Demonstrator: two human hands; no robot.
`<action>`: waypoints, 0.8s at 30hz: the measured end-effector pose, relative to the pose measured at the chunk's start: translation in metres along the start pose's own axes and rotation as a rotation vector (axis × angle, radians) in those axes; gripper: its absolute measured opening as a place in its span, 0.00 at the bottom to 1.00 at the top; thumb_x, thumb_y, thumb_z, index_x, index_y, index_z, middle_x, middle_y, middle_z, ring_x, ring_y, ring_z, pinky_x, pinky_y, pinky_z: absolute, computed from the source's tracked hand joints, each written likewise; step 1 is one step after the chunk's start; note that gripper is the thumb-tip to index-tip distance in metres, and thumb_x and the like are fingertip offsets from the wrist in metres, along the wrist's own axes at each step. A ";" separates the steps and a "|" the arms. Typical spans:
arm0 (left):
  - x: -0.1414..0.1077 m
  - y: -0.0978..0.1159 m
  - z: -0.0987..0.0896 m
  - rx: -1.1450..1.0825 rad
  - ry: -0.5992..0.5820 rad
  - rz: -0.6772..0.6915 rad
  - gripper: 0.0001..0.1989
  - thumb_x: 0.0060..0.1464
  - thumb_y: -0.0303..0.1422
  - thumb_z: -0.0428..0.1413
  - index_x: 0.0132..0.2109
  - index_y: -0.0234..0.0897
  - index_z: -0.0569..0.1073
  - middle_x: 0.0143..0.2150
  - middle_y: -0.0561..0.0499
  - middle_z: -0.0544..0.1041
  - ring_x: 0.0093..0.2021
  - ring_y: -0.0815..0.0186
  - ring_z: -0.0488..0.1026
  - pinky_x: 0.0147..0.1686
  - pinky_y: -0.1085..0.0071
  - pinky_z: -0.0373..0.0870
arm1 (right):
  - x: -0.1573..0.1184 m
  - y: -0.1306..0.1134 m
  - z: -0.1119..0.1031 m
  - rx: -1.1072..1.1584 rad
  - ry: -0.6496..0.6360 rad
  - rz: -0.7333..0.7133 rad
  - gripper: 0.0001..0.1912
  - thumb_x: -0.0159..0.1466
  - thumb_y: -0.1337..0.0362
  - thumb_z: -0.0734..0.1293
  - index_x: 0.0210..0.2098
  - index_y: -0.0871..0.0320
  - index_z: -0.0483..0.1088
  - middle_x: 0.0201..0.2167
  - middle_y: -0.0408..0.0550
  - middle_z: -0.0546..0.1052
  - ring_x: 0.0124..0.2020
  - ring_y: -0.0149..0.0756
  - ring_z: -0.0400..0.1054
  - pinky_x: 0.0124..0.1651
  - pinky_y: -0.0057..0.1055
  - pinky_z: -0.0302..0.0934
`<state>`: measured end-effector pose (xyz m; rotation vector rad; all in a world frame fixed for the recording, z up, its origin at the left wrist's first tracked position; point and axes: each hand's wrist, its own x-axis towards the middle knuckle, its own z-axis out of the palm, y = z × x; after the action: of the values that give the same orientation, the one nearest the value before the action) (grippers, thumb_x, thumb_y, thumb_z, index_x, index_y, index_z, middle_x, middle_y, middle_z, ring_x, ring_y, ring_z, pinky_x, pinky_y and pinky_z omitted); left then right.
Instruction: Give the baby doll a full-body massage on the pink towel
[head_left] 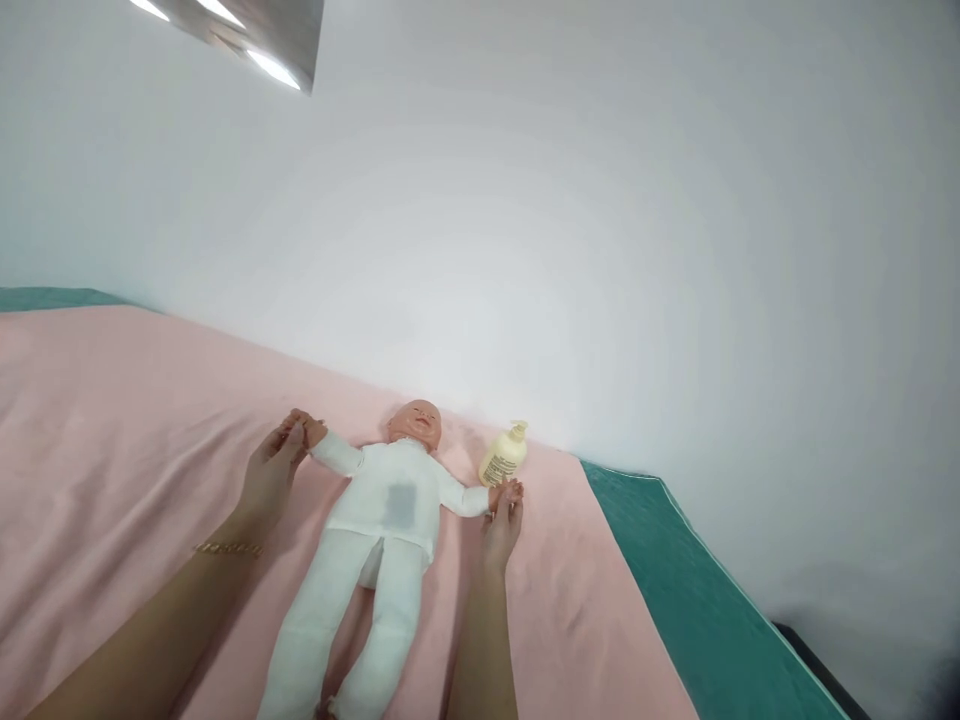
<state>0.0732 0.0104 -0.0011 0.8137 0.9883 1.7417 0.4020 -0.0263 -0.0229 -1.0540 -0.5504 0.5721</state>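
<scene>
A baby doll (397, 500) with a white cloth body lies on its back on a pink sheet (585, 580), arms spread to both sides. My left hand (277, 460) is closed around the doll's hand on the left of the view. On the other side, my right hand (503, 525) pinches the doll's other hand between its fingers. Just beyond my right hand is a pale yellow pump bottle (504, 455) with printed text, tilted on the sheet. The doll's feet are partly cut off by the bottom edge.
Green fabric (675, 560) shows beyond the pink sheet at the right, with another strip at the far left. A pale wall (525, 220) rises behind the bed. A shiny panel (277, 35) hangs into view at the top left.
</scene>
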 end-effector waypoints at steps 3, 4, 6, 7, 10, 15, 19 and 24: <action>0.005 -0.003 0.014 -0.011 -0.053 0.069 0.28 0.50 0.52 0.62 0.51 0.37 0.74 0.56 0.44 0.75 0.58 0.54 0.71 0.55 0.64 0.71 | 0.001 -0.002 0.015 -0.037 -0.145 -0.109 0.34 0.57 0.43 0.69 0.54 0.59 0.69 0.55 0.56 0.75 0.55 0.43 0.71 0.52 0.36 0.67; 0.008 -0.004 0.018 0.020 -0.065 0.066 0.29 0.49 0.53 0.61 0.50 0.36 0.75 0.55 0.42 0.76 0.58 0.52 0.71 0.54 0.63 0.71 | 0.002 -0.003 0.020 -0.036 -0.182 -0.127 0.34 0.57 0.43 0.69 0.54 0.60 0.69 0.54 0.57 0.75 0.55 0.43 0.71 0.54 0.37 0.66; 0.015 -0.005 0.027 0.099 -0.110 0.046 0.29 0.49 0.55 0.60 0.47 0.35 0.76 0.53 0.41 0.77 0.57 0.50 0.71 0.52 0.62 0.72 | 0.004 -0.005 0.030 -0.029 -0.247 -0.139 0.33 0.58 0.44 0.68 0.55 0.60 0.69 0.53 0.57 0.76 0.53 0.43 0.72 0.56 0.38 0.65; 0.019 -0.005 0.032 0.134 -0.136 0.033 0.29 0.49 0.56 0.59 0.45 0.34 0.76 0.52 0.40 0.78 0.56 0.49 0.72 0.51 0.63 0.72 | 0.006 -0.006 0.034 -0.025 -0.278 -0.143 0.33 0.58 0.44 0.69 0.55 0.60 0.69 0.53 0.57 0.76 0.53 0.43 0.72 0.56 0.39 0.65; 0.034 -0.008 0.045 0.214 -0.158 -0.015 0.30 0.50 0.58 0.57 0.43 0.33 0.76 0.49 0.39 0.79 0.52 0.50 0.74 0.45 0.64 0.73 | 0.015 -0.006 0.045 -0.021 -0.368 -0.141 0.31 0.58 0.46 0.69 0.54 0.59 0.70 0.56 0.57 0.74 0.52 0.43 0.73 0.55 0.39 0.65; 0.068 -0.023 0.061 0.442 -0.151 -0.084 0.30 0.51 0.59 0.53 0.37 0.33 0.76 0.35 0.40 0.81 0.35 0.52 0.77 0.30 0.64 0.71 | 0.042 0.007 0.061 -0.057 -0.407 -0.038 0.35 0.56 0.44 0.70 0.54 0.62 0.68 0.52 0.60 0.76 0.47 0.44 0.75 0.46 0.38 0.70; 0.090 -0.036 0.063 0.625 -0.218 -0.054 0.27 0.51 0.57 0.53 0.29 0.34 0.75 0.27 0.42 0.79 0.30 0.52 0.76 0.27 0.64 0.67 | 0.062 0.023 0.069 -0.110 -0.364 0.052 0.35 0.52 0.46 0.72 0.52 0.60 0.68 0.47 0.56 0.79 0.38 0.41 0.77 0.39 0.36 0.72; 0.096 -0.043 0.059 0.774 -0.223 -0.046 0.23 0.51 0.53 0.52 0.24 0.37 0.73 0.26 0.41 0.79 0.30 0.50 0.76 0.28 0.63 0.66 | 0.071 0.038 0.075 -0.255 -0.392 0.095 0.23 0.54 0.46 0.69 0.38 0.58 0.73 0.29 0.47 0.81 0.26 0.38 0.75 0.29 0.33 0.69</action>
<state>0.1086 0.1261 -0.0039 1.4152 1.5279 1.1699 0.3977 0.0834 -0.0180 -1.2202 -0.9390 0.8155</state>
